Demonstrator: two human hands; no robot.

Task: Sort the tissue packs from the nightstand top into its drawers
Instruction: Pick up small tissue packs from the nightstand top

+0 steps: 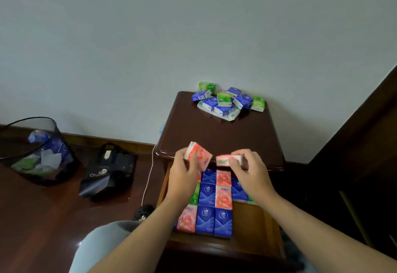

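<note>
A dark wooden nightstand (223,135) stands against the wall. At its back lies a pile of blue and green tissue packs (227,101). Its top drawer (255,219) is pulled out below the front edge and holds rows of blue, pink and green packs (211,208). My left hand (185,172) holds a pink tissue pack (199,153) tilted above the drawer's back left. My right hand (250,169) grips a second pink pack (225,159) edge-on, just above the drawer's back row. The two held packs are close but apart.
A black mesh waste bin (36,150) with wrappers stands on the wooden floor at left. A black shopping bag (109,170) lies next to it. A white cable (149,178) hangs down the nightstand's left side. Dark furniture (365,154) rises at right.
</note>
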